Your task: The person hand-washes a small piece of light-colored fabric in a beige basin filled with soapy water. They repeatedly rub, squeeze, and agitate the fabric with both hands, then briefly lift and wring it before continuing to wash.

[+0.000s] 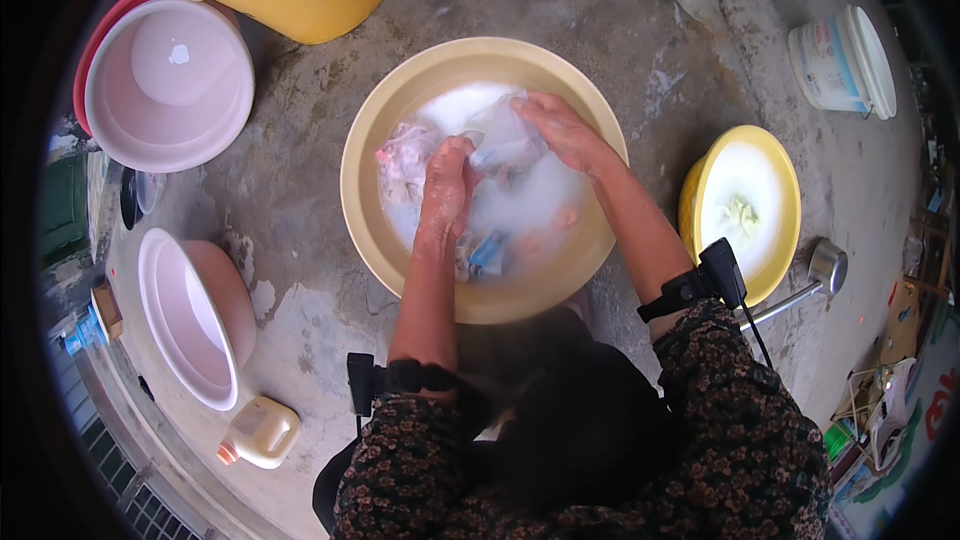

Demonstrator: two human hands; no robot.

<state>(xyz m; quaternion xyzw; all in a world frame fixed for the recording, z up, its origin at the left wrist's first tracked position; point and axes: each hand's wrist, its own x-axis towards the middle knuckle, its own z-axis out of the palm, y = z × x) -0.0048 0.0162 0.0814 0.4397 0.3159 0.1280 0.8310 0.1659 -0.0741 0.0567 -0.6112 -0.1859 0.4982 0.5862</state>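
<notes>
Soapy water with white suds fills the lower part of a large beige plastic basin (360, 165) on the floor. My left hand (448, 184) grips one side of a wet whitish cloth (510, 136) over the water. On the cloth's right edge lies my right hand (559, 129), its fingers holding the fabric. Beside my left hand, a pink and white wet cloth (405, 165) floats at the basin's left. Nearer to me, a blue patterned cloth (487, 255) lies partly under the water. Mist blurs the pieces at the basin's lower right.
At right stand a yellow basin (789, 240) of suds, a metal long-handled ladle (828, 267) and a white bucket (825, 64). At left are two pale pink basins (171, 154) (240, 307), a yellow bucket (322, 0) and a beige plastic jug (264, 431) lying on the concrete floor.
</notes>
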